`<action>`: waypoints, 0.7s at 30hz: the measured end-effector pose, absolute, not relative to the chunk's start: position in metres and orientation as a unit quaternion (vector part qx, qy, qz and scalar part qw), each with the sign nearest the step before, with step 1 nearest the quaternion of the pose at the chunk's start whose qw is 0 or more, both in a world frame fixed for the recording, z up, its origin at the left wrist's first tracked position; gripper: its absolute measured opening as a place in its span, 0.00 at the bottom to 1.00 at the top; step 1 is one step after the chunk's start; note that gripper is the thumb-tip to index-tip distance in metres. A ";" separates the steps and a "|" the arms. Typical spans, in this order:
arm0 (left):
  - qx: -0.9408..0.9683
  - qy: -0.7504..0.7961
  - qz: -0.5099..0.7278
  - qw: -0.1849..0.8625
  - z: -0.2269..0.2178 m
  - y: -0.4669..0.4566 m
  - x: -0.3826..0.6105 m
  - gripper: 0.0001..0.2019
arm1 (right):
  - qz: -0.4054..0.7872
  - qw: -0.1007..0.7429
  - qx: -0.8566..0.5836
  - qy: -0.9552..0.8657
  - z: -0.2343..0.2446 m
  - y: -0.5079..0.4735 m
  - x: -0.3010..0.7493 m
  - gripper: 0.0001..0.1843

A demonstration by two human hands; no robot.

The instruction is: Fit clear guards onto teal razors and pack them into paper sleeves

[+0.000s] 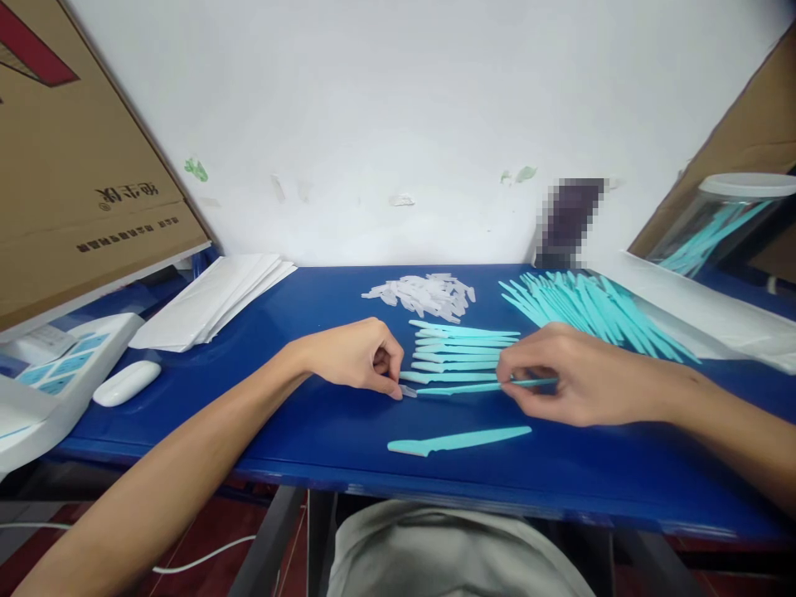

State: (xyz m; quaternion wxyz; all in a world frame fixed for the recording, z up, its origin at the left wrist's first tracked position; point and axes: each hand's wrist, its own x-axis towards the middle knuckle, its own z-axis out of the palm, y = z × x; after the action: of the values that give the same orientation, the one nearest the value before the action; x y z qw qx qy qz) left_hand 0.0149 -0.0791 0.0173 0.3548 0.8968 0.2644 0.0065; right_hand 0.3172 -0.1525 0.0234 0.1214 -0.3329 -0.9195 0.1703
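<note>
My left hand (357, 355) is closed in a pinch at the blade tip of a thin teal razor stick (463, 387), holding a small clear cap (408, 390) against it. My right hand (569, 383) grips the same stick by its handle end. Just behind them lies a neat row of several capped teal sticks (460, 352). One more teal stick (458, 440) lies alone near the table's front edge. A heap of clear caps (426, 295) sits farther back, and a large fanned pile of teal sticks (590, 311) lies to the back right.
Blue table (298, 431) against a white wall. White sleeves stack (215, 303) at back left, white mouse (126, 382) and a device (50, 373) at left, cardboard box (75, 166) above. Clear jar of teal sticks (721, 220) and white sheet (702, 311) at right.
</note>
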 end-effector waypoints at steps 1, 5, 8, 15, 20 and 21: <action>0.897 0.267 0.006 0.354 0.017 -0.079 0.015 0.14 | 0.169 0.123 -0.334 -0.919 0.024 -0.153 0.318 0.06; 0.896 0.267 0.009 0.354 0.018 -0.079 0.014 0.13 | 0.167 0.127 -0.329 -0.921 0.023 -0.153 0.318 0.07; 0.895 0.268 0.016 0.356 0.020 -0.081 0.015 0.12 | 0.170 0.126 -0.330 -0.920 0.021 -0.153 0.316 0.06; 0.909 0.246 0.065 0.330 0.013 -0.090 0.029 0.12 | 0.164 0.137 -0.322 -0.922 0.008 -0.157 0.305 0.07; 0.892 0.252 0.142 0.349 0.009 -0.087 0.032 0.14 | 0.109 0.151 -0.313 -0.931 0.005 -0.151 0.308 0.08; 0.884 0.259 0.174 0.349 0.009 -0.082 0.029 0.16 | 0.092 0.149 -0.316 -0.932 0.005 -0.149 0.310 0.09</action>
State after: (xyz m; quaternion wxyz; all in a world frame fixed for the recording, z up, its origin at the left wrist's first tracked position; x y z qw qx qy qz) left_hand 0.0295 -0.0823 0.0091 0.3485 0.8838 0.2592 0.1739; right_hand 0.3102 -0.1491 0.0051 0.1494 -0.3159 -0.9325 0.0917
